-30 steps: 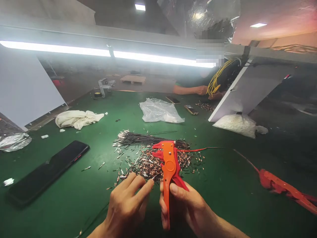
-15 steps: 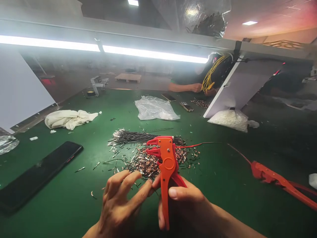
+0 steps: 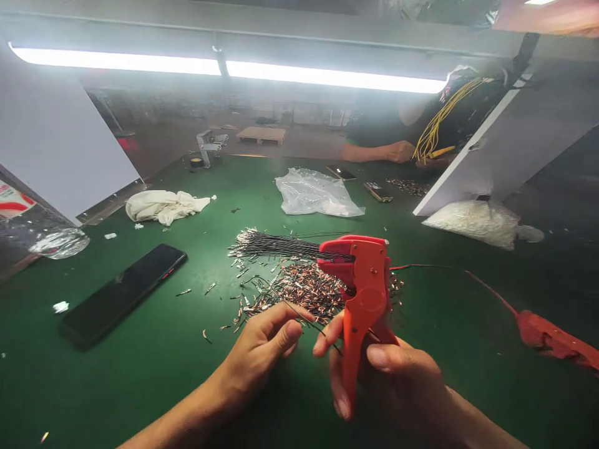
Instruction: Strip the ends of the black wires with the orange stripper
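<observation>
My right hand point(image 3: 402, 368) is wrapped around a red-orange wire stripper point(image 3: 369, 293), held upright with its jaws pointing left. A thin black wire point(image 3: 322, 333) slants from the fingers of my right hand across the index finger of my left hand point(image 3: 262, 349). That left hand is loosely curled, thumb and index finger apart, the wire lying against the index finger. Behind the stripper's jaws lies a bundle of black wires point(image 3: 276, 245) with silvery ends at the left. In front of the bundle spreads a pile of short wire scraps with copper bits point(image 3: 309, 290).
A black phone point(image 3: 124, 293) and a white cloth point(image 3: 166, 207) lie left. A clear plastic bag point(image 3: 318, 192) is beyond the bundle. At right are another red hand tool point(image 3: 556, 340) and a tied bag of white pieces point(image 3: 472, 221). Across the table, a person's hand point(image 3: 397, 151) is near yellow wires.
The view has shifted, so the scene sits further right. My left hand has turned, its fingers drawn in, and a black wire now shows between both hands. The stripper stays in my right hand.
</observation>
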`<state>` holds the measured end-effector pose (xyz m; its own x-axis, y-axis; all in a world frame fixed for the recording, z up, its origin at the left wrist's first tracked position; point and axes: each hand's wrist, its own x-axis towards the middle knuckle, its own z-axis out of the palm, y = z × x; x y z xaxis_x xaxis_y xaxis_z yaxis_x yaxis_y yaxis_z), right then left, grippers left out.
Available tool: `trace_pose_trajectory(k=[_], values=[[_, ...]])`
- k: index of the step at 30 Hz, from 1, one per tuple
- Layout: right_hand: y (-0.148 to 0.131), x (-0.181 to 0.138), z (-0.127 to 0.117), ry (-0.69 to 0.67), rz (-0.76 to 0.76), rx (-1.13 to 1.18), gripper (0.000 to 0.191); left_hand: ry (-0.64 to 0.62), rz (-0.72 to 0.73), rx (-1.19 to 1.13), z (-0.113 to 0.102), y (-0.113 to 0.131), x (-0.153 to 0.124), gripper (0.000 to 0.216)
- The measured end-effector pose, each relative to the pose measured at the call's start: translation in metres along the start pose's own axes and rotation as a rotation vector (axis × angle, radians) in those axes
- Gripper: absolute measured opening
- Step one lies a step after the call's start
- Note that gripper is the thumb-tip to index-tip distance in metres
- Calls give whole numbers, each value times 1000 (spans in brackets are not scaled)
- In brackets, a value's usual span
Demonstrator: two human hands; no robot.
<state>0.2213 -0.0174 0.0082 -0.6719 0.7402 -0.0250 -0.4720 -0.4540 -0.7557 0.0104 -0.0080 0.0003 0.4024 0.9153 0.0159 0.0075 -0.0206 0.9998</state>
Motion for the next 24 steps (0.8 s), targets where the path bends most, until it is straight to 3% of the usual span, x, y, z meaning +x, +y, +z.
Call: trace_pose_trajectory(k=[4, 9, 12, 15, 24], values=[[8, 2, 1, -35, 92, 41, 47, -61, -199, -471, -1, -1, 5, 33], [14, 5, -3, -76, 107, 91, 41, 44, -231, -573, -15, 10, 4, 21], [15, 5, -6, -71, 128, 149, 35, 127, -179, -660, -27, 20, 5, 17], [18, 6, -7, -69, 157, 220, 33, 128, -99, -720, -35, 26, 6, 12], [24, 3, -6, -87, 130, 203, 36, 125, -41, -810, -37, 31, 9, 13]])
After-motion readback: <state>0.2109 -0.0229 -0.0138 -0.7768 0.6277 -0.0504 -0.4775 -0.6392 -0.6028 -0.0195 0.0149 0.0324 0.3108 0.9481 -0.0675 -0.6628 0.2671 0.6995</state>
